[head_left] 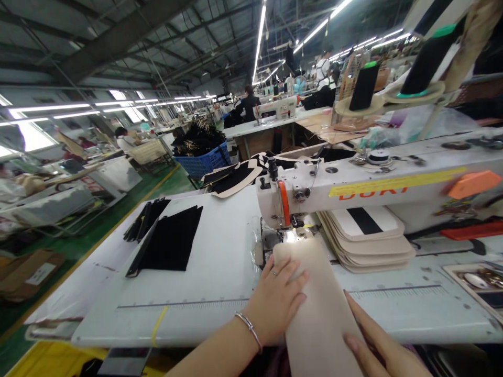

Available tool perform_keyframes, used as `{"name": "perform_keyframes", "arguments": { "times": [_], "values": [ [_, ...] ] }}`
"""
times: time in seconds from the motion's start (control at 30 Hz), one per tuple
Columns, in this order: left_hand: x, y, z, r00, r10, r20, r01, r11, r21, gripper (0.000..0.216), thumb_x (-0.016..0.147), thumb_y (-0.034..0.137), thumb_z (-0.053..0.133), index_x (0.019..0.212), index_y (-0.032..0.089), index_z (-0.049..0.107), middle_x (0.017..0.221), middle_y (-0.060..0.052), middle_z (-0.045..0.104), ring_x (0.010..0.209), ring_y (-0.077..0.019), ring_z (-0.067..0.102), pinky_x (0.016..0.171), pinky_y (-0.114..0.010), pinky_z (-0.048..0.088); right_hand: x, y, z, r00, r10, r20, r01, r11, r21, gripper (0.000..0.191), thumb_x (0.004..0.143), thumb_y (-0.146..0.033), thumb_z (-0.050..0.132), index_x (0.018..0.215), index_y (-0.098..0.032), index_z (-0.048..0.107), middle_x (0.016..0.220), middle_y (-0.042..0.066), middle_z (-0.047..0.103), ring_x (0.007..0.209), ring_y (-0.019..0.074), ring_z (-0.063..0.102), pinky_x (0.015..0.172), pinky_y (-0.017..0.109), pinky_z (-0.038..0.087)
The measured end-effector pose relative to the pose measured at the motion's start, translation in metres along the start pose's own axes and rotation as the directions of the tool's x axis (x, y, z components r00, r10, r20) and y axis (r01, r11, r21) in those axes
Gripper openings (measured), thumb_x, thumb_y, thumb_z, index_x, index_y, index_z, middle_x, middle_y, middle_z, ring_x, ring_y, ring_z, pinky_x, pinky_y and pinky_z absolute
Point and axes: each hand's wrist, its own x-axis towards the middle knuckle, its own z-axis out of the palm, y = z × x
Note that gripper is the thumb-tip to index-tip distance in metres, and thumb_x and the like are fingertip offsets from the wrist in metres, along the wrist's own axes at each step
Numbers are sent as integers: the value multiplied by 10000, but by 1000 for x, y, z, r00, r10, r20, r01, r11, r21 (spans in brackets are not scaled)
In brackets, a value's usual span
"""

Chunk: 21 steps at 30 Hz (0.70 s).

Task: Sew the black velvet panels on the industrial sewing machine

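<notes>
A long beige panel point(318, 303) with rounded corners lies under the sewing machine's head point(281, 201), its far end by the needle area. My left hand point(281, 290) rests flat on the panel's left side, fingers spread. At the right edge, my right hand point(373, 335) grips the panel, with the thumb on top; part of that hand is cut off by the frame. A stack of similar beige panels point(367, 246) sits under the machine arm, the top one with a black strip point(363, 220). The needle tip is too small to make out.
Black fabric pieces point(171, 241) lie on the table's point(223, 277) left side. Behind the machine are black and beige pieces point(236, 178) and a blue basket point(206, 162). Black thread cones point(363, 86) stand at upper right. A tray of metal parts point(477, 283) sits at right.
</notes>
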Motion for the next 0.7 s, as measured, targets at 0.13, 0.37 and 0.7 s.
{"name": "perform_keyframes", "arguments": {
  "times": [0.13,0.37,0.7],
  "values": [
    [4,-21,-7,999,-42,-13,42,999,18,375,951,318,461,1321,260,473,1357,-49,485,1292,-241,403,1150,-522,217,23,-22,5,997,-15,-80,12,999,-33,681,883,-362,446,1491,-184,197,1422,104,386,1266,276,406,987,478,417],
    [16,-41,-3,995,-52,-84,55,998,32,449,906,342,546,1331,225,461,1334,-94,462,1299,-267,376,1141,-523,241,43,-34,9,998,60,30,-62,996,70,524,906,-349,411,1399,-173,414,1293,89,547,1158,221,547,963,380,454],
    [20,-48,2,993,-73,-94,75,997,8,445,917,333,527,1341,224,448,1374,-85,433,1338,-259,333,1162,-509,212,51,-29,8,996,76,53,-79,995,59,534,907,-372,417,1408,-186,404,1235,97,594,1088,242,598,920,394,490]
  ]
}}
